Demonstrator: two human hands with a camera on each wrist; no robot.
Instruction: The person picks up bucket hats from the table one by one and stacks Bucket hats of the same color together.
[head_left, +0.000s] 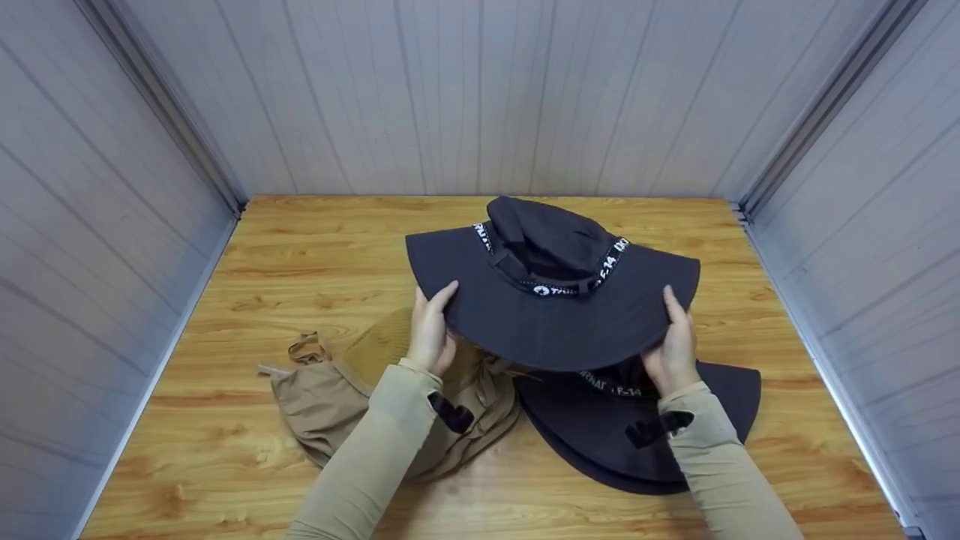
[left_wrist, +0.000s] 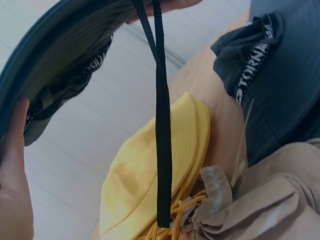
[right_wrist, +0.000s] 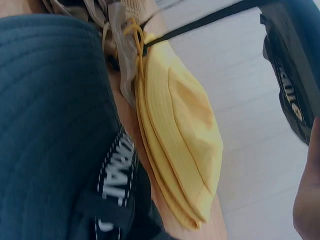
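A dark wide-brimmed sun hat [head_left: 555, 330] with a white-lettered band is held up above the table, its crown tipped toward the back. My left hand [head_left: 431, 334] grips the brim at its left side, thumb on top. On the opposite side, my right hand [head_left: 675, 345] pinches the brim the same way. A dark chin strap [left_wrist: 163, 125] dangles beneath it in the left wrist view. Another dark hat [head_left: 615, 442], with a doubled brim edge, lies under my right forearm. Beneath the left forearm is a crumpled tan hat [head_left: 319, 409], partly covered by the sleeve.
A yellow hat [right_wrist: 185, 115] with cords lies behind the tan and dark hats in the wrist views; the raised hat mostly hides it from the head view. The wood-grain tabletop [head_left: 315, 255] is bounded by pale panel walls [head_left: 465, 97] at the back and sides.
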